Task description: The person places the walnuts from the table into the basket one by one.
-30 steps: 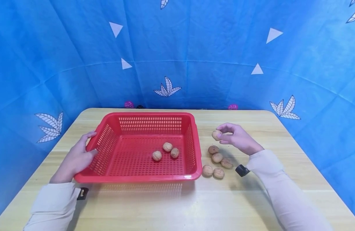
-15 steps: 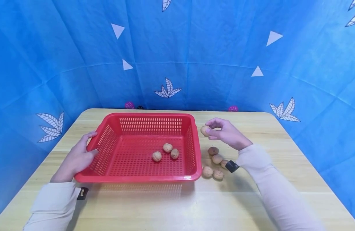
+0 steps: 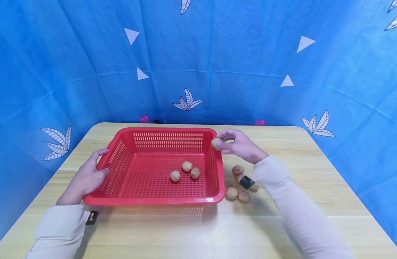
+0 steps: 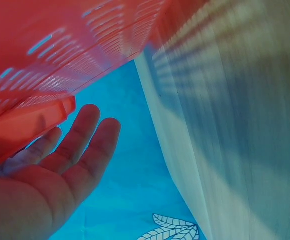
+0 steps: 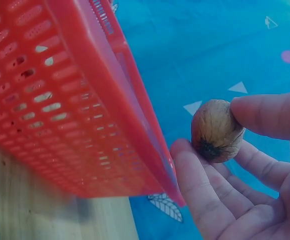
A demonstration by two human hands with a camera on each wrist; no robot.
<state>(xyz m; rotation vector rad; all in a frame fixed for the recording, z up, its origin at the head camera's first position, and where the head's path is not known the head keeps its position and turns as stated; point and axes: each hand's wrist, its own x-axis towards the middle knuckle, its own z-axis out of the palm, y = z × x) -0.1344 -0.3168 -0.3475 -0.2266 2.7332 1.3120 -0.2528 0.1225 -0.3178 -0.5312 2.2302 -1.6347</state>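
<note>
A red plastic basket (image 3: 166,201) with slotted walls stands on the table, and three walnuts (image 3: 187,166) lie on its floor. My left hand (image 3: 86,178) grips the basket's left rim, thumb on the inner side; in the left wrist view its other fingers (image 4: 92,160) reach out beneath the rim. Between thumb and fingertips my right hand (image 3: 241,145) pinches a walnut (image 5: 217,131). That walnut is at the basket's right rim, near the back corner. Several more walnuts (image 3: 231,193) lie on the table right of the basket, some partly hidden by the black wrist strap piece.
The light wooden table (image 3: 172,237) ends at a blue curtain (image 3: 243,46) with leaf and triangle prints. The basket's raised right rim (image 5: 110,85) stands between the right hand and the basket's inside.
My right hand has carried its walnut leftward and slightly away, from above the loose walnuts to the basket's right rim. The left hand and basket have stayed in place.
</note>
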